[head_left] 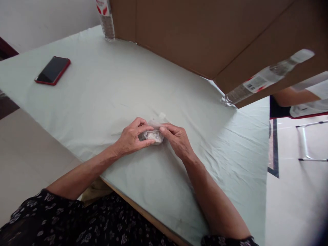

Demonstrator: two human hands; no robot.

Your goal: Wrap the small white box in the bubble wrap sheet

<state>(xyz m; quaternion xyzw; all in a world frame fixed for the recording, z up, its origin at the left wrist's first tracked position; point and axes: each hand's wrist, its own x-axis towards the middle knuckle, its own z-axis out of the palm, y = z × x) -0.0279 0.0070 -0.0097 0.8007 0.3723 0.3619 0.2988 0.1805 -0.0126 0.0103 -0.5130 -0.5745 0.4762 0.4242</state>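
A small clear plastic-wrapped packet (155, 137) with something pale inside rests on the cloth in front of me. My left hand (131, 136) grips its left side, thumb along the near edge and fingers over the far edge. At the packet's upper right, my right hand (178, 139) pinches with thumb and forefinger. A translucent whitish flap (154, 123) rises from the far side, touching the right fingertips. Just beyond it lies a small white piece (162, 116); whether it joins the flap I cannot tell.
A pale green cloth (123, 85) covers the table. A large brown cardboard panel (174, 34) stands at the back, with plastic bottles (106, 25) (263, 80) against it. A red-cased phone (53, 70) lies far left. Another person's arm (292, 96) shows at right, above a metal-framed stool (304, 141).
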